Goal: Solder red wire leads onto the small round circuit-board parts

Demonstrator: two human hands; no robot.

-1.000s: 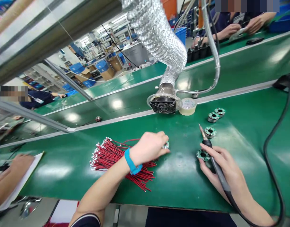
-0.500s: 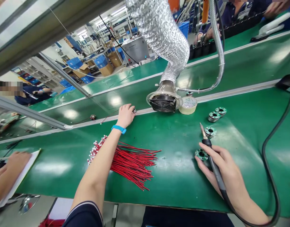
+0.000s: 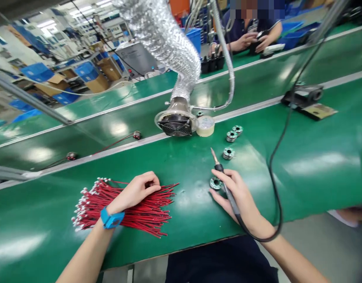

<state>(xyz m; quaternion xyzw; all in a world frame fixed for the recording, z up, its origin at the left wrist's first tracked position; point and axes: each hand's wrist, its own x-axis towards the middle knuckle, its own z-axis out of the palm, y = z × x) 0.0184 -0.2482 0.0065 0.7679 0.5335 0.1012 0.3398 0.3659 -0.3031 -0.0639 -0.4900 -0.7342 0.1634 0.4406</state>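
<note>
My left hand [image 3: 144, 188], a blue band on its wrist, pinches at the upper edge of a bundle of red wires [image 3: 148, 214] with white connectors at their left end. Its fingertips touch wires near their bare ends. My right hand [image 3: 237, 192] holds a soldering iron [image 3: 229, 196], tip pointing up and left. A small round part with a green board [image 3: 215, 183] sits between the thumb and fingers of that hand, by the iron. Another such part [image 3: 228, 153] lies just beyond, and two more [image 3: 231, 136] lie farther back.
A fan [image 3: 177, 125] hangs from a silver duct [image 3: 169, 47], beside a tape roll [image 3: 205, 126]. Wired round parts [image 3: 136, 135] lie along the metal rail. A black stand [image 3: 303, 96] is at the back right. Across the line, a person's hands [image 3: 254, 41] hold a dark part.
My left hand has come back from the rail to the red wires, and a wired round part now lies on the rail. The view has swung right. My right hand still holds the iron.
</note>
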